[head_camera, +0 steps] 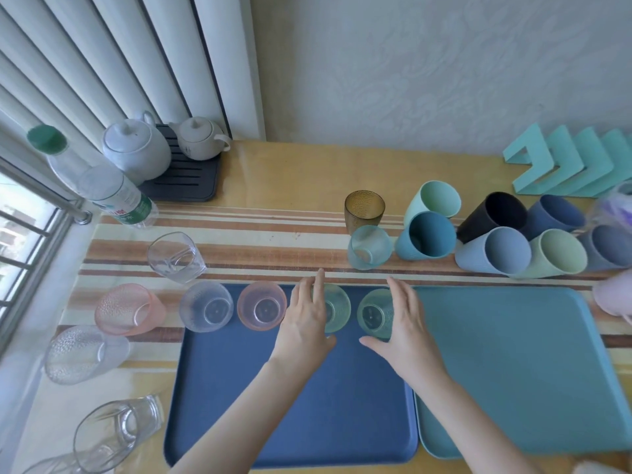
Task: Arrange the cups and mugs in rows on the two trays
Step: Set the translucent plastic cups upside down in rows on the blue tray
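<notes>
A: Where do the trays sit?
B: Side by side on the striped cloth (273, 254) — the dark blue tray (290, 405) on the left, the teal tray (513, 371) against its right edge.
A: And the hands?
B: Both are over the far edge of the dark blue tray. The left hand (302, 319) has straight fingers held close together, thumb apart, lying against the left side of a green cup (337, 307). The right hand (407, 323) is much the same, flat against the right side of a second green cup (374, 313). Neither curls round anything.
A: So the cups are between them?
B: Yes, upright and just beside each other, ending a row that has a pink cup (262, 305) and a clear cup (206, 306) to their left.
A: What's around?
B: Matte mugs (492, 254) lie tipped beyond the teal tray. An amber cup (364, 208) and a pale blue cup (369, 248) stand beyond the fingertips — well clear of them. Clear glasses (82, 354) lie on their sides at the left.
</notes>
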